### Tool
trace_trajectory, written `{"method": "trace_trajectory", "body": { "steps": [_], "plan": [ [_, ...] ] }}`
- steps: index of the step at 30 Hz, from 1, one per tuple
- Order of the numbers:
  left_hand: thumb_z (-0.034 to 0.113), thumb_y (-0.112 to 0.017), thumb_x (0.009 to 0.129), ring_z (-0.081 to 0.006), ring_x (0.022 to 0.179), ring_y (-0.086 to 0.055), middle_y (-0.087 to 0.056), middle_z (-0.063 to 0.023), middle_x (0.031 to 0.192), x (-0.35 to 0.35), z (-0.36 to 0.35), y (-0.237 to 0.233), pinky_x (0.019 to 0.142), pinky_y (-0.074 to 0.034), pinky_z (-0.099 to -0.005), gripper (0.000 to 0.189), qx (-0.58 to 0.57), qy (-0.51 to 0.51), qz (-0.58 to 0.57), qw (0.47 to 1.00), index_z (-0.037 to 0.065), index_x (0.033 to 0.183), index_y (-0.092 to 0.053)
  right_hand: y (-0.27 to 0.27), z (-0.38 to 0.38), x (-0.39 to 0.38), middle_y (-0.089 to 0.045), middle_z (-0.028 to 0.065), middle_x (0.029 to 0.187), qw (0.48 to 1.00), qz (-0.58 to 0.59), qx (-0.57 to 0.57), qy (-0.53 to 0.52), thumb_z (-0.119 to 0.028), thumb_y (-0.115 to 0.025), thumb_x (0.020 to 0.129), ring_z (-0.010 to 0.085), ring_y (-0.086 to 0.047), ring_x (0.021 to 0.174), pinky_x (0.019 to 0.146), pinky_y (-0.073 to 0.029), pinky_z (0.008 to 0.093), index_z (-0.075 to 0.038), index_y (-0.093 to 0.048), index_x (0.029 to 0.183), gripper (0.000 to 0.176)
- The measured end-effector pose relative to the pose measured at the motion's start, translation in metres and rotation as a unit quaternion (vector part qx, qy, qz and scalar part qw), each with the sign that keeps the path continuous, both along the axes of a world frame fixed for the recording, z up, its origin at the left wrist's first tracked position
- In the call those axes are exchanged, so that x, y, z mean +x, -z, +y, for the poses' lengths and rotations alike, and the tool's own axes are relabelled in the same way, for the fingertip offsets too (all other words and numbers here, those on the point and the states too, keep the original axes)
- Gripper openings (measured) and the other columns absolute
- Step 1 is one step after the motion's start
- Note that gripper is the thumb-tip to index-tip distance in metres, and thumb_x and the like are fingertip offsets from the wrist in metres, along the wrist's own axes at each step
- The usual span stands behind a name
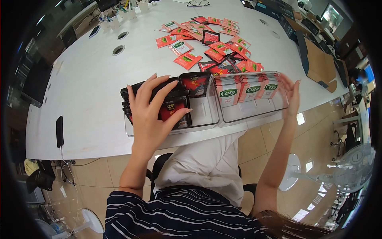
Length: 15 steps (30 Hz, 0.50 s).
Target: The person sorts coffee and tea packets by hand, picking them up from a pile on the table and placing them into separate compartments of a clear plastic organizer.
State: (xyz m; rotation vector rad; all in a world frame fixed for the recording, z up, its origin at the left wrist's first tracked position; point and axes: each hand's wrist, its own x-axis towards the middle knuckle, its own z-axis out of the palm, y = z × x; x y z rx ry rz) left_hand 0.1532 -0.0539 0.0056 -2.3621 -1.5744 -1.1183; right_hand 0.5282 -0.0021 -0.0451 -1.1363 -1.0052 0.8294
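Several glossy black-and-red foil coffee sachets [175,109] are standing packed on edge in the left clear plastic bin [207,113], a rectangular, hard-walled tub that is sitting at the near edge of the smooth white table [91,91]. The left hand [149,115] is lying over them with fingers spread wide, pressing on their tops rather than gripping any one. It is covering most of the stack, so the count is staying hard to make out.

Touching that bin's right wall, a second clear plastic bin [254,109] of the same shape is holding upright rows of red-and-white paper tea sachets [248,89] with green "Cozy" labels; the smaller print is too fine to read. At its far right end the right hand [292,93] is standing open and flat, palm towards the wall, holding nothing. Whether it is touching the plastic is not clear.

Beyond the left bin, loose flat red sachets [207,40] are lying scattered, the nearest ones partly hidden behind both bins. Further beyond, round holes [118,49] are showing in the tabletop. Left of the bin, a slim black phone [59,131] is resting at the table edge. Far to the right, a brown cardboard box [318,63] is being cut off by the dark lens rim.
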Motion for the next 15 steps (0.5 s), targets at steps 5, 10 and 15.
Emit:
{"method": "trace_trajectory", "body": {
  "steps": [5, 10, 15],
  "plan": [
    [0.023, -0.076, 0.067, -0.0268, 0.115, -0.051, -0.057, -0.0048, 0.115, -0.016, 0.0, -0.025, 0.104, -0.019, -0.0592, 0.041, -0.032, 0.058, -0.004, 0.998, 0.012, 0.105, -0.064, 0.016, -0.002, -0.002, -0.058, 0.0158, 0.115, 0.999, 0.049, 0.015, 0.009, -0.047, -0.02, 0.098, 0.02, -0.053, 0.109, 0.098, -0.037, 0.0329, 0.008, -0.051, 0.118, 0.066],
    [0.019, -0.071, 0.075, -0.0252, 0.103, -0.057, -0.062, -0.008, 0.105, -0.029, 0.041, -0.057, 0.098, -0.035, -0.0446, 0.031, -0.06, 0.144, 0.007, 0.988, 0.008, 0.103, -0.063, 0.019, -0.001, -0.001, -0.059, 0.017, 0.112, 0.997, 0.063, 0.013, 0.029, -0.045, -0.023, 0.098, 0.0208, -0.055, 0.107, 0.096, -0.039, 0.0326, 0.011, -0.052, 0.116, 0.066],
    [0.012, -0.066, 0.079, -0.0226, 0.097, -0.059, -0.063, -0.0098, 0.102, -0.024, 0.141, -0.06, 0.087, -0.044, -0.0341, 0.023, -0.152, 0.253, 0.136, 0.946, 0.005, 0.101, -0.064, 0.023, 0.0, 0.003, -0.059, 0.0167, 0.111, 0.999, 0.018, 0.004, 0.027, -0.043, -0.029, 0.098, 0.0203, -0.056, 0.105, 0.094, -0.04, 0.0319, 0.012, -0.053, 0.115, 0.062]
  ]
}}
